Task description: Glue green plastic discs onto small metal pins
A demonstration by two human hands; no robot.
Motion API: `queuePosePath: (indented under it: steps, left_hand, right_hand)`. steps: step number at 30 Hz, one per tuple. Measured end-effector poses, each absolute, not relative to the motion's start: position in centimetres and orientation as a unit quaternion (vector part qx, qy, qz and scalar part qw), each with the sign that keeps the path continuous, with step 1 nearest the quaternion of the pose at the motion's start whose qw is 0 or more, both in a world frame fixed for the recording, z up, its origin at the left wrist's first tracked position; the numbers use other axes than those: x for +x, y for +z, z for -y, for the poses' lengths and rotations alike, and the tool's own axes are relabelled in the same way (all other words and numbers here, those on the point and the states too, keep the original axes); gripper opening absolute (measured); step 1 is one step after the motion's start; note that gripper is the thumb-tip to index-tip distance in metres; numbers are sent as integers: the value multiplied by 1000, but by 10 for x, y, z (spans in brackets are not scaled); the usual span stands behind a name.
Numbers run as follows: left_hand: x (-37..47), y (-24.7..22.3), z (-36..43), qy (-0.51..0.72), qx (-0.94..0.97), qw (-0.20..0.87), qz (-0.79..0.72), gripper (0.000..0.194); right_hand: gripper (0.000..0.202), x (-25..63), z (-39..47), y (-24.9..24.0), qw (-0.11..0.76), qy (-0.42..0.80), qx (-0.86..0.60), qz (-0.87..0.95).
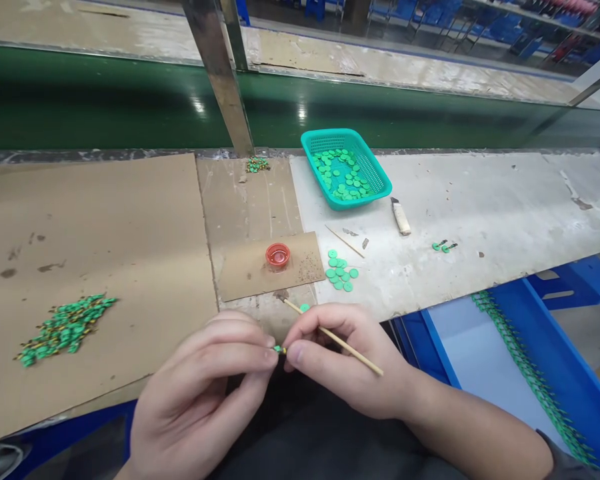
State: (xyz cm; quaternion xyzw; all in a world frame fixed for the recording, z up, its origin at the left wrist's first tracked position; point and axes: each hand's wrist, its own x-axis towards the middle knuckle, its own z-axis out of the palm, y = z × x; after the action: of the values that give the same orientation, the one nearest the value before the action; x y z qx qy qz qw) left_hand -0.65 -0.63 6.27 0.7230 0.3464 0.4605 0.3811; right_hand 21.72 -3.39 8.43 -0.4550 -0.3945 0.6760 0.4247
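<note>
Between the fingertips of my left hand (210, 393) is a tiny green and yellow piece (279, 349), its exact kind too small to tell. My right hand (345, 360) is closed, its thumb and forefinger meeting the same piece. A thin wooden stick (350, 349) with a dark tip lies across that hand, held in its grip. Just beyond the right fingers, a green disc (305, 307) is partly hidden. Several more green discs (341, 272) lie loosely together past the right hand. A small red cup (278, 255) stands on a cardboard piece (245, 277) beyond both hands.
A teal basket (347, 203) holds many green discs. Small green and yellow pieces form a pile (65, 330) at left and a smaller heap (257, 165) at the back. A cutter (401, 217), another thin stick (345, 241) and a blue tray (555, 353) with rowed green pieces are at right.
</note>
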Motion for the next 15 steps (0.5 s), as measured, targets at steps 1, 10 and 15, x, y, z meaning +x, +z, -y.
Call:
queuePosePath:
  steps: [1, 10, 15]
  left_hand:
    - [-6, 62, 7, 461, 715, 389, -354, 22]
    - [6, 54, 8, 463, 517, 583, -423, 28]
    - [14, 53, 4, 489, 506, 592, -393, 21]
  right_hand:
    - [26, 217, 34, 85, 423, 685, -454, 381]
    - [32, 213, 31, 84, 455, 698, -433, 343]
    - [32, 208, 33, 77, 466, 703, -420, 335]
